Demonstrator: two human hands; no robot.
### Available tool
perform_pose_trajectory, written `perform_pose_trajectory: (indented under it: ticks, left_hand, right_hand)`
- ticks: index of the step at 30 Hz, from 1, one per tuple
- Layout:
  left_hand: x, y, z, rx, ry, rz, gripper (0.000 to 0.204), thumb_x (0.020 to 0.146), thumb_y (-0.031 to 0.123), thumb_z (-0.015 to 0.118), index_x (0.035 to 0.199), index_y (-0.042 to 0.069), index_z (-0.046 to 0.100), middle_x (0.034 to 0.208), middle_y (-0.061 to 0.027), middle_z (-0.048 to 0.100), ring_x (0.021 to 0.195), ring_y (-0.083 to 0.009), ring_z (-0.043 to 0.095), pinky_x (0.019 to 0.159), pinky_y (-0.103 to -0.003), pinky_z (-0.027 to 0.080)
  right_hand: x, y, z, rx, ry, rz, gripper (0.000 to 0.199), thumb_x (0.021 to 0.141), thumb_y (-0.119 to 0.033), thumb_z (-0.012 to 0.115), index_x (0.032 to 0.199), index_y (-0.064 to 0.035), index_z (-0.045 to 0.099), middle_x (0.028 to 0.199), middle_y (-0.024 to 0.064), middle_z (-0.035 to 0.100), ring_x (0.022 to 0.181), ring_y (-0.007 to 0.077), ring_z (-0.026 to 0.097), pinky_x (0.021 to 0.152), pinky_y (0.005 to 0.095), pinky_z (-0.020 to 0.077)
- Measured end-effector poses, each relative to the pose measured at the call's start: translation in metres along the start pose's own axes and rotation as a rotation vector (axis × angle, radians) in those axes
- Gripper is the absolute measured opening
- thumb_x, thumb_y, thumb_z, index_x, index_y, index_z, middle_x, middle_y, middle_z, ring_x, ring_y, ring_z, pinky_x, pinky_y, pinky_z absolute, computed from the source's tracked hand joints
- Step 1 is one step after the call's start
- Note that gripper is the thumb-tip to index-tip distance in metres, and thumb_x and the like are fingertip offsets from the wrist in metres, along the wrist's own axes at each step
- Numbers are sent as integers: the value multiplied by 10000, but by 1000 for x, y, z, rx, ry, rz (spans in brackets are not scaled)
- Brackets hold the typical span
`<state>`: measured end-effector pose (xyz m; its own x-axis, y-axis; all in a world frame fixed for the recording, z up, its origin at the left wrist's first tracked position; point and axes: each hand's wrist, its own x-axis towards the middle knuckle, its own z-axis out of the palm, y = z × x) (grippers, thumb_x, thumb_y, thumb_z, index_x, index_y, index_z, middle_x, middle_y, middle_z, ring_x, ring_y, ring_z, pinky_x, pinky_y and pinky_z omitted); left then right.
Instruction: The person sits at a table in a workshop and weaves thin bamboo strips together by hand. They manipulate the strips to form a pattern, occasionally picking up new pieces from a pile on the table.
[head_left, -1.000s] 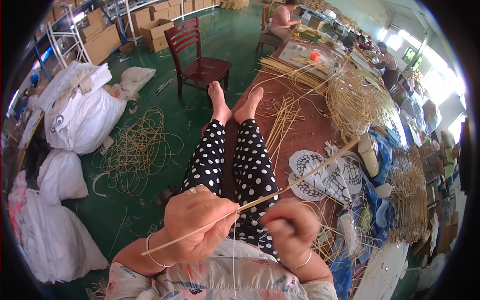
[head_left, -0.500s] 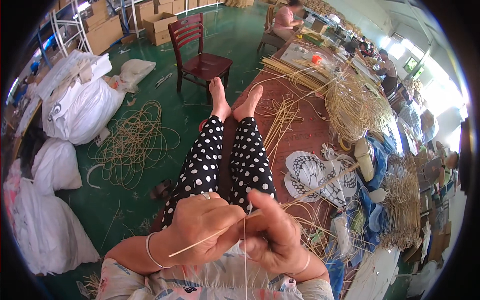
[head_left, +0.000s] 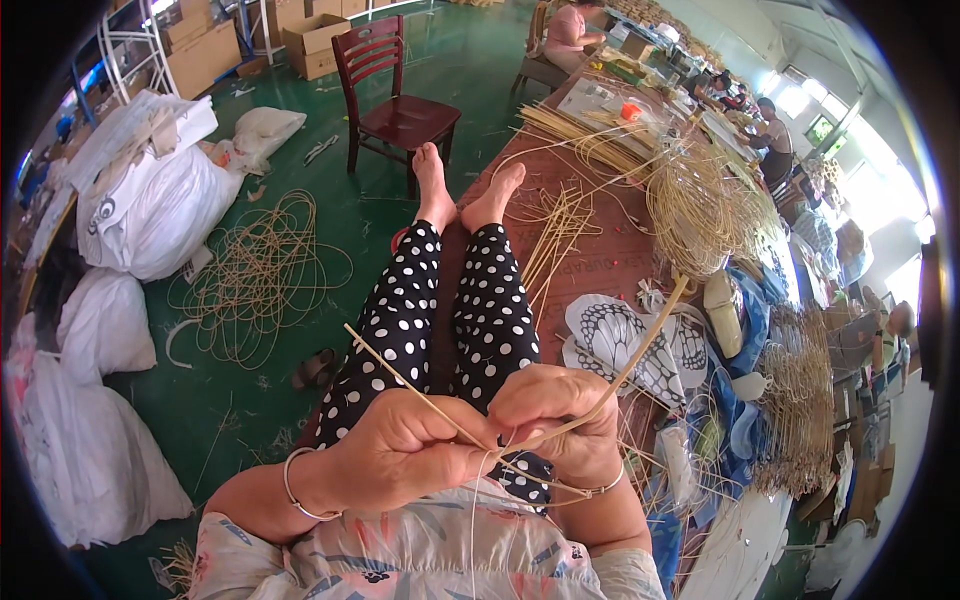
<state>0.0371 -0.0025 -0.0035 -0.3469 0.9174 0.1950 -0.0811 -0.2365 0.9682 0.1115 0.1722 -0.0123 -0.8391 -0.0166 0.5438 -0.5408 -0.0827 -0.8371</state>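
Note:
My left hand (head_left: 405, 455) is closed, thumb against forefinger, on a thin bamboo strip (head_left: 398, 374) that slants up and left. Close beside it, my right hand (head_left: 562, 415) is closed around the crossing point of the strips; what exactly its fingertips pinch is partly hidden. A wider bamboo strip (head_left: 650, 340) runs from between the hands up to the right. White thread (head_left: 475, 530) hangs from the crossing down over my lap. Thin strips curve below my right hand, by the wrist.
Right of my legs, a brown table (head_left: 610, 262) bears loose strips (head_left: 560, 240), butterfly-patterned cutouts (head_left: 620, 340) and a coiled bundle (head_left: 700, 215). On the green floor lie tangled cane (head_left: 265, 280) and white sacks (head_left: 165, 225); a wooden chair (head_left: 410, 118) stands ahead. Other people sit farther back.
My right hand has turned from spread fingers to a closed grip. The left strip now points up-left instead of down-left, and the wider strip has swung upward.

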Motion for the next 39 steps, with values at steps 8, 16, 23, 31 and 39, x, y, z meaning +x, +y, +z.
perform_pose_trajectory:
  ticks: [8, 16, 23, 31, 39]
  left_hand:
    - [0, -1, 4, 227, 74, 147, 77, 779, 5, 559, 841, -33, 583, 724, -70, 604, 590, -112, 546, 529, -234, 430]
    - [5, 12, -2, 827, 325, 556, 102, 736, -4, 588, 836, -11, 567, 682, -80, 585, 537, -173, 527, 492, -272, 404]
    - [23, -2, -9, 988, 325, 603, 147, 698, -12, 613, 831, 9, 554, 645, -89, 567, 490, -227, 511, 460, -305, 381]
    - [3, 41, 17, 891, 259, 781, 229, 675, -19, 627, 893, -37, 561, 702, -80, 581, 533, -180, 546, 450, -271, 424]
    - [-1, 39, 20, 941, 268, 828, 254, 650, -16, 637, 893, -39, 566, 685, -59, 572, 531, -165, 545, 435, -256, 418]
  right_hand:
    - [-14, 25, 7, 341, 10, 339, 109, 802, -107, 605, 769, -10, 569, 720, 42, 580, 609, 94, 533, 511, 212, 409]
    - [-18, 31, -13, 239, 466, 202, 105, 784, -116, 573, 773, -13, 557, 692, 68, 584, 555, 116, 528, 486, 224, 420]
    - [-3, -21, 31, -138, 3, 69, 245, 786, -235, 602, 668, -27, 549, 629, 80, 561, 537, 191, 507, 480, 286, 408]
    - [-10, -51, 27, 279, -212, 10, 317, 840, -334, 459, 746, -49, 561, 645, 95, 566, 549, 232, 536, 488, 331, 422]
    - [-9, -57, 35, -687, -8, -262, 58, 779, -97, 526, 767, -45, 549, 654, 110, 569, 539, 243, 541, 498, 336, 435]
